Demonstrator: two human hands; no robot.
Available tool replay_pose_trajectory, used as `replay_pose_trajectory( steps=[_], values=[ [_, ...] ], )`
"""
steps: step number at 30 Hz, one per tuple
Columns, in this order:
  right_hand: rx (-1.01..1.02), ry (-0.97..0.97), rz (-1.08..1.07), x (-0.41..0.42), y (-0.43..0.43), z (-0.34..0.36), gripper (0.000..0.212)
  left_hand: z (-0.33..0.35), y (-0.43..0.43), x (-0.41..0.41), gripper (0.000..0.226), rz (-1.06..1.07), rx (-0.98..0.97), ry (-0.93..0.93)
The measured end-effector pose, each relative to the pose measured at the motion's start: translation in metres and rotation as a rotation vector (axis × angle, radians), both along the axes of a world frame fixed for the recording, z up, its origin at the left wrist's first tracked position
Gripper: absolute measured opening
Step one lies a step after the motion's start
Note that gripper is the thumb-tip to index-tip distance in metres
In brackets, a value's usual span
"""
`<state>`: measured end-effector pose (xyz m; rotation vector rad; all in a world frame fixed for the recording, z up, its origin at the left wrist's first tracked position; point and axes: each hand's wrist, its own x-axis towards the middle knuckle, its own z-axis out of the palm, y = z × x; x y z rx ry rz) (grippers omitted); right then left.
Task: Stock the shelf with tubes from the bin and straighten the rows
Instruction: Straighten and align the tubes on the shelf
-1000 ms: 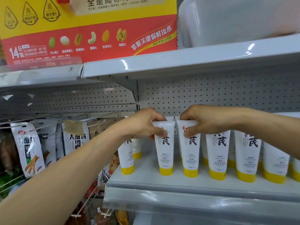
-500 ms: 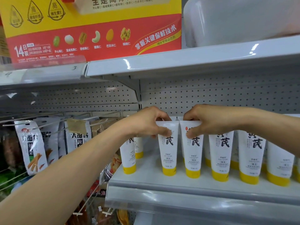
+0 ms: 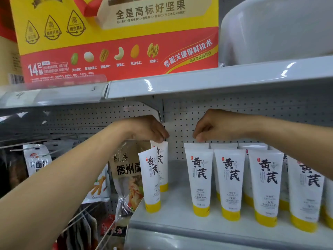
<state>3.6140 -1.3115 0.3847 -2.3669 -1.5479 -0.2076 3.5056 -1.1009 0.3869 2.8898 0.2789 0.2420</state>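
Tubes (image 3: 200, 177): white, yellow caps, standing cap-down on the shelf (image 3: 180, 221) in columns running front to back.

Progress (judged): the right side is stocked. Several columns stand two deep or more, labels forward, fronts roughly in line. The leftmost column is not squared; the front left tube (image 3: 151, 179) leans and sits ahead of the rear left tube (image 3: 163, 166). An open lane of bare shelf separates this column from the next one, with room for a further column. The bin is not in view (a white container (image 3: 270, 33) sits on the upper shelf (image 3: 198, 83); I cannot tell if that is it). What is left is to fill the lane and true up the left column.

Hands: left hand (image 3: 149, 129), fingers (image 3: 160, 138) pinching the top crimp of the rear left tube. Right hand (image 3: 212, 126), fingers (image 3: 199, 138) curled with the tips bunched, just above the crimp of a rear tube in the next column; I cannot tell if they touch it.

Clearances: the upper shelf is close overhead and the pegboard (image 3: 180, 123) is right behind the rear tubes. The left shelf end is near the front left tube, with snack bags (image 3: 126, 170) hanging just beyond. The front lip (image 3: 198, 230) is low, so a tipped tube could go over it.
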Motion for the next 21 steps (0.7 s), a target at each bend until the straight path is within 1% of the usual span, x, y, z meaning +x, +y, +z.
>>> replay_pose_trajectory(
  steps=[2,4,6,8,11,17,21],
  values=[
    [-0.036,0.030,0.013,0.000,0.012,-0.002,0.020,-0.002,0.005,0.007,0.031,0.003,0.041,0.081],
    [-0.073,0.048,0.032,0.002,0.020,-0.005,0.018,-0.005,0.009,0.011,0.030,0.002,0.069,0.100],
    [-0.112,0.050,0.034,0.005,0.025,-0.007,0.016,-0.009,0.014,0.015,0.027,0.002,0.038,0.059],
    [-0.141,0.039,0.028,0.006,0.027,-0.009,0.018,-0.013,0.017,0.017,0.024,-0.006,-0.015,0.003],
    [-0.143,0.037,0.031,0.008,0.028,-0.012,0.021,-0.017,0.018,0.020,0.021,-0.025,-0.028,-0.055],
    [-0.128,0.038,0.018,0.009,0.027,-0.014,0.016,-0.018,0.006,0.022,0.018,-0.113,0.003,-0.069],
    [-0.122,0.029,0.017,0.007,0.027,-0.013,0.016,-0.019,-0.005,0.024,0.021,-0.146,-0.052,-0.064]
  ],
)
